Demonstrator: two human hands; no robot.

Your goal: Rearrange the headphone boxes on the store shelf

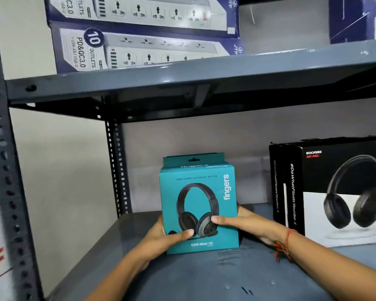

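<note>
A teal headphone box [199, 192] marked "fingers" stands upright on the grey lower shelf [204, 276], its front toward me. My left hand [163, 235] grips its lower left side, thumb across the front. My right hand [245, 224] holds the lower right side, thumb on the printed headphone. To the right stand black headphone boxes [334, 192] marked "Rockerz", side by side, apart from the teal box.
The upper shelf [182, 79] hangs low over the boxes and carries stacked power strip boxes [139, 46]. A perforated upright post [7, 170] runs down the left edge; another post [115, 166] stands at the back. Bare shelf surface lies left of the teal box.
</note>
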